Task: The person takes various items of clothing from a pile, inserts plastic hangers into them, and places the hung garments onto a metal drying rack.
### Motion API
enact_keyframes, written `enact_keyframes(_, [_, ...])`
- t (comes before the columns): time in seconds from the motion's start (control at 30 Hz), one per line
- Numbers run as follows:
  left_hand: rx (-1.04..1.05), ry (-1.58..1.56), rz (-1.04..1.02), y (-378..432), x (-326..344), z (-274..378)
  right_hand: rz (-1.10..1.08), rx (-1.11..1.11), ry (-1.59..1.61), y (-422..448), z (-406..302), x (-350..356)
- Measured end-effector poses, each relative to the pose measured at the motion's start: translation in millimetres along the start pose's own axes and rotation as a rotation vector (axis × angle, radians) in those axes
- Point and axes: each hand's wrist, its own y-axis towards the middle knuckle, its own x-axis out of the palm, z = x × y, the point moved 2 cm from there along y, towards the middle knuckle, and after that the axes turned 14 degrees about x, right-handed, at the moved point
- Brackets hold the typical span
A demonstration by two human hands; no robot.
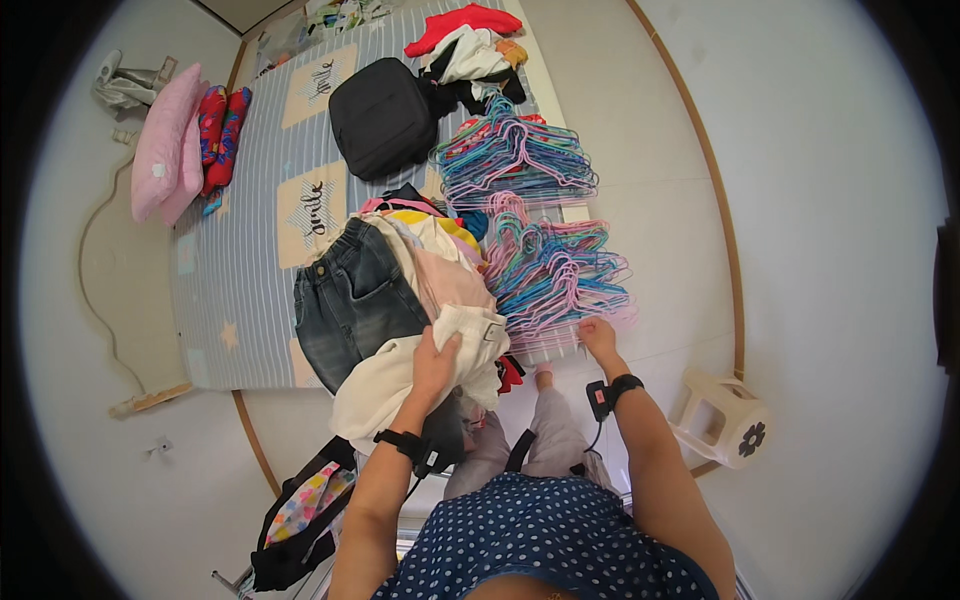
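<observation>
My left hand (435, 367) grips a pair of cream-white pants (382, 375) near the waistband, which has a buckle. The pants hang over the edge of a clothes pile, beside dark denim jeans (360, 300) with an elastic waist. My right hand (598, 339) has its fingers closed on the end of a pink wire hanger (544, 337), at the near side of a heap of pink, blue and green hangers (532, 277). Beneath the jeans, a pale pink garment (454, 281) and other folded clothes show.
A second hanger heap (517, 161) lies farther along the striped bed (247, 277). Beyond are a black bag (382, 118) and loose clothes (472, 56). Pink pillows (165, 150) rest against the headboard. A plastic stool (720, 420) stands right; a patterned garment (304, 510) hangs lower left.
</observation>
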Motion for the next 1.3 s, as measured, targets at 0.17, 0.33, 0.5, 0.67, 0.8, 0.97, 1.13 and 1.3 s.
enact_keyframes(0.17, [-0.035, -0.084, 0.145, 13, 13, -16, 0.081, 0.010, -0.150, 42, 10, 17])
enact_keyframes(0.33, [-0.067, -0.224, 0.188, 15, 24, -34, 0.148, 0.048, -0.295, 55, 5, 28])
enact_keyframes(0.5, [-0.117, -0.352, 0.206, 19, 28, -23, 0.194, -0.031, -0.396, 54, 3, 32])
enact_keyframes(0.67, [-0.114, -0.404, 0.197, 16, 29, -37, 0.282, -0.155, -0.372, 49, 0, 32])
enact_keyframes(0.8, [-0.105, -0.407, 0.194, 20, 31, -29, 0.329, -0.223, -0.395, 47, 6, 29])
enact_keyframes(0.97, [-0.078, -0.333, 0.159, 23, 29, -40, 0.138, -0.142, -0.380, 35, 22, 25])
enact_keyframes(1.13, [-0.052, -0.356, 0.164, 24, 36, -51, -0.108, -0.063, -0.217, -5, 1, -1])
enact_keyframes(1.3, [-0.043, -0.343, 0.099, 22, 30, -40, -0.074, -0.216, -0.077, -29, -5, -12])
